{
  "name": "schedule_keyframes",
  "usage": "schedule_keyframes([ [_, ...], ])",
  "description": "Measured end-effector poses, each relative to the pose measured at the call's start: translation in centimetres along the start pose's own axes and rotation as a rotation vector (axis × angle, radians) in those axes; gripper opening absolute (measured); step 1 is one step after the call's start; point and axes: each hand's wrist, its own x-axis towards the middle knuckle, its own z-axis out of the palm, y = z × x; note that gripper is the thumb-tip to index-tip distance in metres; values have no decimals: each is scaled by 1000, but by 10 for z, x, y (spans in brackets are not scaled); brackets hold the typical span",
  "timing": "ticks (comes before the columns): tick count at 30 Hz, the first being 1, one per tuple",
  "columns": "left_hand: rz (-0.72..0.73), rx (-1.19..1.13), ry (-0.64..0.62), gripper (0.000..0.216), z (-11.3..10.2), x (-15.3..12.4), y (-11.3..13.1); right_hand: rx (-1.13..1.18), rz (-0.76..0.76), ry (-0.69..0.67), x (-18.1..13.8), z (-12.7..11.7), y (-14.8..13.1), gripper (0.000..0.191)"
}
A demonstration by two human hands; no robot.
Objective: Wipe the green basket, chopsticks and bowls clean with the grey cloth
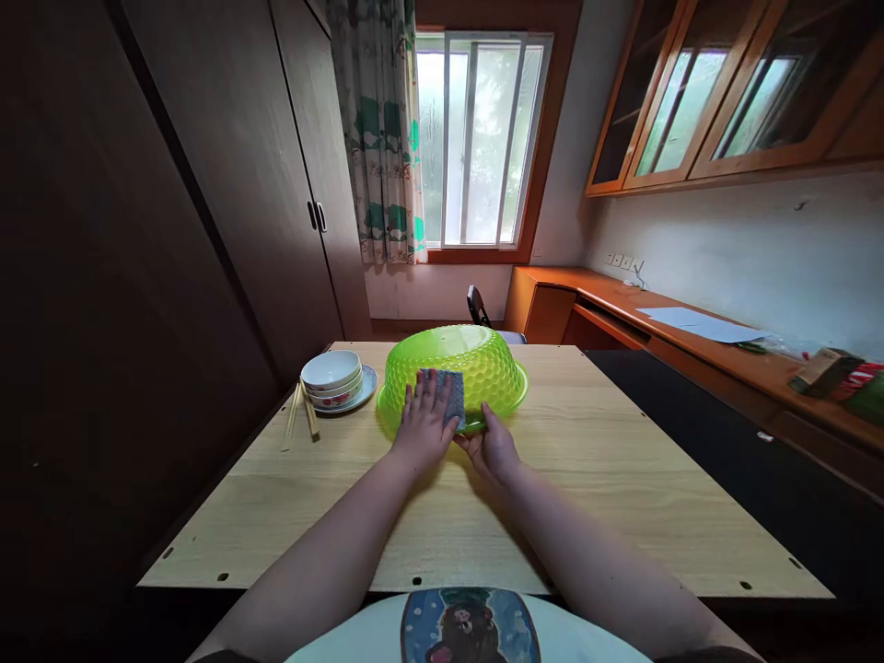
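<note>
We have one green basin bottom-up on the middle of the wooden table, towards its far edge. Our left hand lies flat with fingers extended, pressing one grey cloth to the near wall without clasping it. Our right hand grasps the rim at the near right, thumb above and fingers beneath; we cannot tell whether that edge is lifted.

To the right we have wide room before the table's edge, and the wood also runs well back to the near edge, beneath our forearms. The left is tighter: one plate stands near the basin, bearing a stack of at least two bowls. Beside them, near the left edge, we see at least two chopsticks; their exact number is too small to make out.

Beyond the far edge we have one chair, one window and one patterned curtain. Papers lie on the desk to the right.
</note>
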Motion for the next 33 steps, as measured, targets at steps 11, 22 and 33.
schedule_keyframes([
  [11, -352, -224, 96, 75, 1, 11, -35, -45, -36, 118, 7, -9, -4, 35],
  [22, -97, -128, 48, 73, -1, 6, -20, -142, 5, 64, 6, -8, 8, 18],
  [33, -188, -182, 85, 73, 3, 8, -31, -231, -42, 103, 9, -11, 7, 16],
])
